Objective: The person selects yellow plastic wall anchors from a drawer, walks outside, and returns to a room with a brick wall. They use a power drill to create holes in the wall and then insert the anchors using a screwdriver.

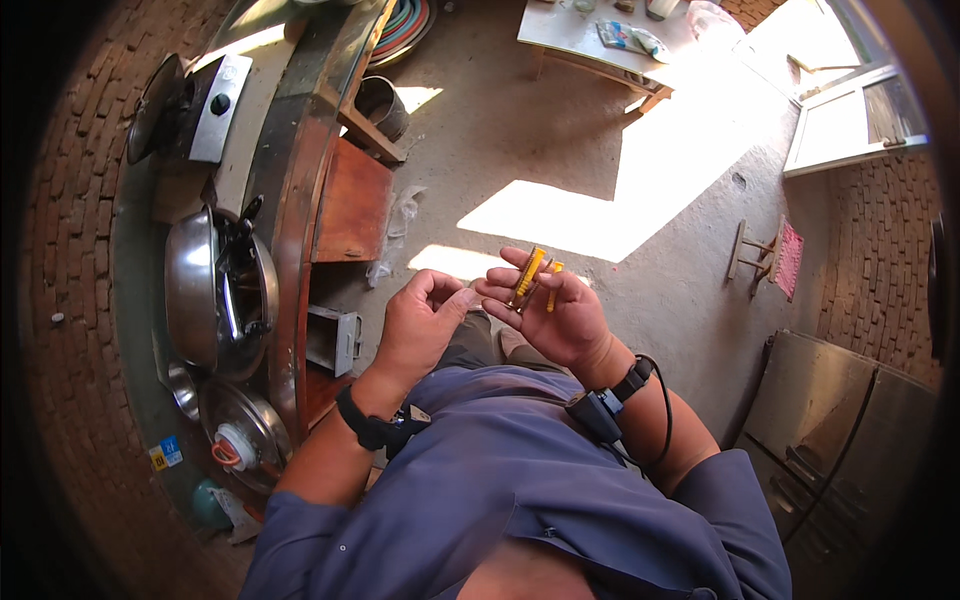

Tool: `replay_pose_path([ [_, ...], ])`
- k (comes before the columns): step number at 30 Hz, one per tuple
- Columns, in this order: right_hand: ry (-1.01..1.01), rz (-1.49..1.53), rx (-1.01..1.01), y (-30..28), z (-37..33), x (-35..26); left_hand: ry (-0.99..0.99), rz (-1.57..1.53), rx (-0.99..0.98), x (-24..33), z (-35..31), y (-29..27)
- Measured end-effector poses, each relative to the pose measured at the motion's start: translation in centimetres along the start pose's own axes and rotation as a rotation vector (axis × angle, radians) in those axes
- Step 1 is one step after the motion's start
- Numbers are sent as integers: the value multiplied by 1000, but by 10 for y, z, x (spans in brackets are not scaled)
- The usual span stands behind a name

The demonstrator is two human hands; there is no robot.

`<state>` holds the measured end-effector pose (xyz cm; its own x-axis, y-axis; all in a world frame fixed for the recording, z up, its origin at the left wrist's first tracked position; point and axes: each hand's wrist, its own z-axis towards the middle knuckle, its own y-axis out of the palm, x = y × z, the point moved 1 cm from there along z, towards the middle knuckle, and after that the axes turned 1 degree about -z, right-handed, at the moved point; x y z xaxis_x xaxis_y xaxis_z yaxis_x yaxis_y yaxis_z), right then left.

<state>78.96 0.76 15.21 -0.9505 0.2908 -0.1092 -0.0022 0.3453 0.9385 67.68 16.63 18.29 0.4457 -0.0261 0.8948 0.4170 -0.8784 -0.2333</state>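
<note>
Palm up in front of my body, my right hand (pixel 565 325) carries a few yellow plastic wall plugs (pixel 529 273) with metal screws across its half-curled fingers. Another yellow plug (pixel 553 287) lies closer to the thumb. Just to the left, my left hand (pixel 425 318) is closed, its thumb pressed to the bent forefinger, close by the right fingertips. Whatever it may pinch is hidden. Each wrist wears a black strap with a small device.
Along the left runs a counter with a gas stove (pixel 220 108), a steel basin (pixel 195 290) of utensils and a lidded pot (pixel 265 425). A white table (pixel 560 30) stands ahead. At right are a small stool (pixel 787 260), an open window (pixel 850 115) and a metallic cabinet (pixel 815 385).
</note>
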Motion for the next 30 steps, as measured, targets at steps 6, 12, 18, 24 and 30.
replay_pose_path([
  [6, -198, -44, 109, -9, -27, -70, 41, 77, -230, 45, 71, 45],
  [12, -398, 66, 177, -51, -76, -160, 41, 206, -477, 88, 136, 153],
  [18, -455, -234, 395, -108, -134, -287, 51, 359, -614, 135, 213, 287],
  [24, -242, -759, 674, -126, -185, -409, 20, 440, -818, 215, 263, 411],
  [30, -145, -1316, 734, -129, -184, -542, 92, 354, -1125, 298, 337, 536],
])
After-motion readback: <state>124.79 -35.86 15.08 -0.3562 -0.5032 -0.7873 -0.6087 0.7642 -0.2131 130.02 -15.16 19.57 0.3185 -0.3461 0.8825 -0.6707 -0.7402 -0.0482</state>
